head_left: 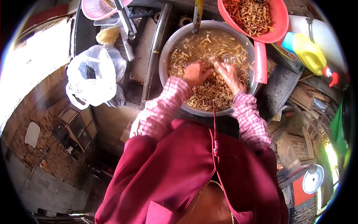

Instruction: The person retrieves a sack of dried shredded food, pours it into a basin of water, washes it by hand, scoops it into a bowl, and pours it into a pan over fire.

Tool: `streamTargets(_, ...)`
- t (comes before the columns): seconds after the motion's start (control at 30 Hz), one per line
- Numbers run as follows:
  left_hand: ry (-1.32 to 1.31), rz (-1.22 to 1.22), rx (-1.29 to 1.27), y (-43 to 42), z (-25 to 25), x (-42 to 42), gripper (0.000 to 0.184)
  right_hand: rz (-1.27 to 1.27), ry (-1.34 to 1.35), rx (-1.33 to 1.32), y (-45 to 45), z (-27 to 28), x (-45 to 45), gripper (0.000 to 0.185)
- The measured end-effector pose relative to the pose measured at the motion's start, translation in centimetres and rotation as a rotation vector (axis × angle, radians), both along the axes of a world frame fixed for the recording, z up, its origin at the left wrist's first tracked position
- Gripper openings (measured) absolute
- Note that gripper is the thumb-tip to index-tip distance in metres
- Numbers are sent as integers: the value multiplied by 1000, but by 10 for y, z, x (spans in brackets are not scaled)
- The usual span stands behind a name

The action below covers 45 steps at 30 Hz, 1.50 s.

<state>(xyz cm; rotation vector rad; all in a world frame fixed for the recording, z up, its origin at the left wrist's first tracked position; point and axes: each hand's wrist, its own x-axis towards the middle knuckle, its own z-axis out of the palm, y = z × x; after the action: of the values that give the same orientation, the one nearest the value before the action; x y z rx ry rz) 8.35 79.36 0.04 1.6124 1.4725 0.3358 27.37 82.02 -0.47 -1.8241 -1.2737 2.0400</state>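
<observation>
A wide metal basin (pixel 164 56) holds cloudy water and many thin brown strips (pixel 209 98), which look like dried vegetable pieces. Over the middle of it, my left hand (pixel 197 73) is curled with its fingertips at the strips. My right hand (pixel 229 74) comes in from the other side, fingers pressed together and almost meeting the left. Both seem to grip some strips, though the fingertips are partly hidden. A red plastic strainer (pixel 280 18) with more brown strips rests at the basin's upper right, its handle (pixel 260 61) pointing toward me.
Left of the basin are a white plastic bag (pixel 93 80), a loofah-like scrubber (pixel 108 35), metal tongs (pixel 124 16) and a pink basket (pixel 97 9). A faucet pipe (pixel 198 15) hangs over the far rim. A yellow bottle (pixel 308 52) lies at the right.
</observation>
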Motion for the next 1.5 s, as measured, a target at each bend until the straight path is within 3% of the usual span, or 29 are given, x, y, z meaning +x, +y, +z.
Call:
streamTargets(0.07, 34, -16, 70, -25, 8, 1, 27, -206, 243, 260, -29, -1, -8, 28)
streamTargets(0.13, 233, -145, 131, -37, 46, -2, 32, -157, 195, 288, -40, 41, -21, 26)
streamTargets(0.2, 360, -300, 168, -55, 66, -14, 51, 303, -95, 615, -59, 52, -20, 34)
streamTargets(0.27, 411, -311, 182, -62, 80, -28, 57, 576, -243, 981, -100, 29, -24, 43)
streamTargets(0.4, 306, -71, 285, -47, 86, -67, 47, 668, -197, 1005, -117, 8, -34, 27)
streamTargets(0.47, 416, 24, 444, -35, 67, -90, 39, 644, -199, 991, -106, -13, -33, 18)
streamTargets(0.5, 539, -21, 614, -28, 55, -106, 38, 554, -191, 659, -110, -36, -30, 13)
streamTargets(0.53, 645, 13, 550, -16, 62, -111, 38, 450, -140, 616, -96, -31, -32, 12)
streamTargets(0.6, 664, 61, 528, 3, 61, -123, 37, 601, -245, 663, -69, -13, -30, 16)
streamTargets(0.67, 639, 48, 501, 13, 51, -131, 33, 409, -196, 805, -64, 11, -27, 30)
streamTargets(0.77, 745, -33, 452, 23, 45, -131, 21, 395, -140, 807, -41, 61, -15, 37)
streamTargets(0.8, 757, -39, 473, 25, 43, -130, 18, 312, -145, 651, -32, 75, -7, 39)
streamTargets(0.93, 740, -74, 479, 25, 37, -130, 13, -157, -78, 494, -8, 22, 38, 36)
streamTargets(1.03, 715, -2, 485, 23, 36, -127, 11, -44, -233, 724, 25, -4, 58, 31)
streamTargets(1.1, 713, 22, 460, 19, 37, -121, 10, 204, -505, 1115, 43, -14, 57, 30)
streamTargets(1.17, 657, 65, 474, 14, 39, -113, 4, 55, -451, 1081, 48, -22, 45, 29)
streamTargets(1.2, 605, 96, 501, 11, 39, -110, 3, 280, -600, 757, 49, -11, 40, 23)
streamTargets(1.27, 497, 153, 413, -2, 40, -101, 4, 259, -536, 870, 21, -36, 28, 23)
streamTargets(1.33, 325, 124, 344, -19, 39, -94, 13, 348, -435, 686, -14, -40, 14, 27)
streamTargets(1.4, 365, 26, 417, -19, 58, -85, 18, 275, -221, 533, -43, -6, -5, 29)
streamTargets(1.47, 516, 38, 484, -14, 61, -89, 25, 474, -258, 780, -63, 10, -7, 30)
streamTargets(1.5, 586, 46, 491, -8, 60, -93, 26, 489, -221, 753, -54, 34, -7, 33)
